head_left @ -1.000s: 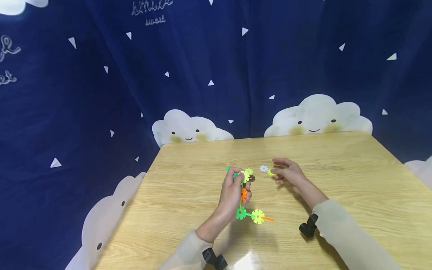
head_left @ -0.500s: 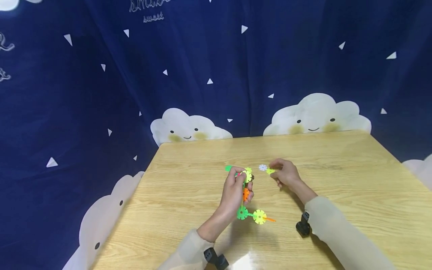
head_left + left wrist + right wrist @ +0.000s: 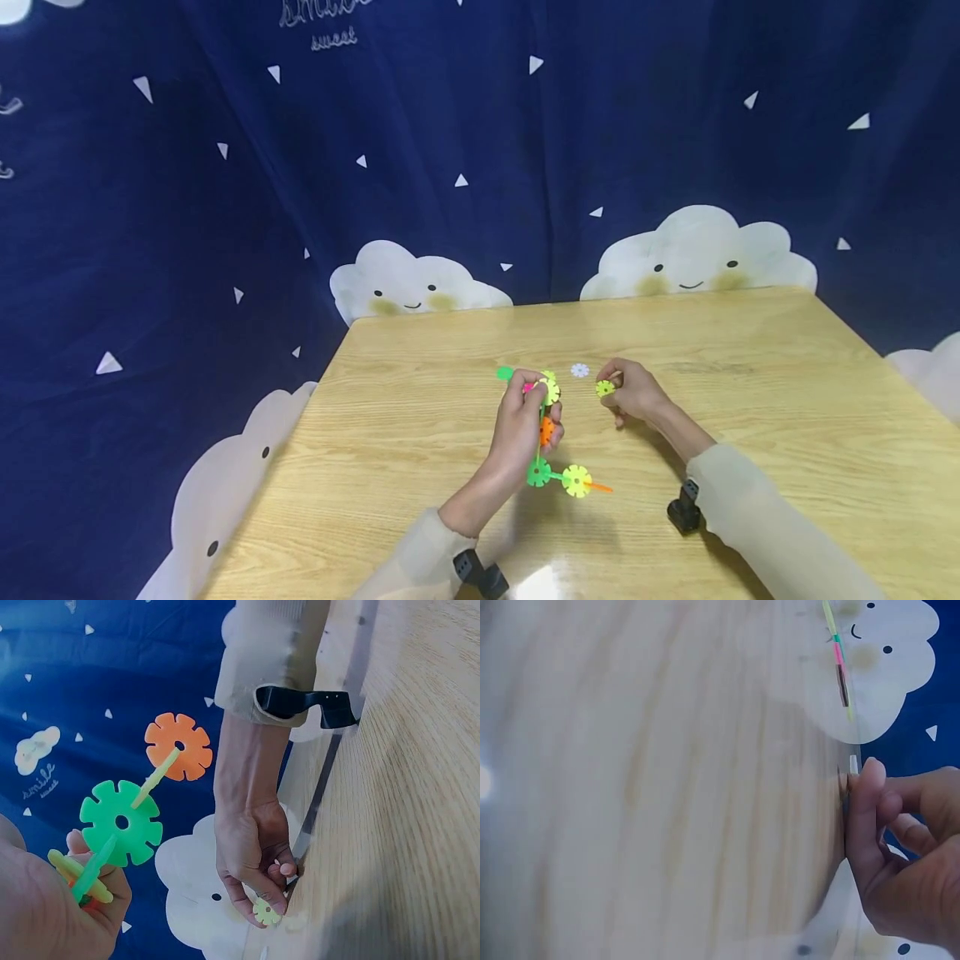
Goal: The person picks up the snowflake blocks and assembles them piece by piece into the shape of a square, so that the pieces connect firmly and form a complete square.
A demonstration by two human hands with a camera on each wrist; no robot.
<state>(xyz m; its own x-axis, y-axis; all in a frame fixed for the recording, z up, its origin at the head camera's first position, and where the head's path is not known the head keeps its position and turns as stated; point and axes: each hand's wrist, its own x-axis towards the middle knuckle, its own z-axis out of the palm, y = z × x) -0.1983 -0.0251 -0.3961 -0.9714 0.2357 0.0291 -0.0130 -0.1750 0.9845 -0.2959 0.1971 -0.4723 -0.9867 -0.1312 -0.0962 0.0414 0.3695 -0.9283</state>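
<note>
My left hand (image 3: 513, 429) grips a linked chain of notched plastic snowflake discs. A yellow disc (image 3: 551, 392) shows at its thumb, an orange disc (image 3: 547, 431) by its fingers. Below the hand hang a green disc (image 3: 533, 477) and a yellow one, with an orange piece edge-on at the end. In the left wrist view the chain's green disc (image 3: 142, 834) and orange disc (image 3: 198, 750) stand out beyond the hand. My right hand (image 3: 636, 392) pinches a loose yellow-green snowflake disc (image 3: 604, 388) between thumb and fingers, just over the table.
A white snowflake disc (image 3: 580, 370) lies on the wooden table (image 3: 360, 433) left of my right hand. A green disc (image 3: 505, 372) and a pink one (image 3: 528, 387) lie behind my left hand, partly covered. A dark blue cloud-print curtain (image 3: 420, 125) hangs along the table's back and left.
My right hand has closed its fingers on the yellow-green disc and drawn it slightly away from the white disc, toward me. The left hand stays nearly still with the chain.
</note>
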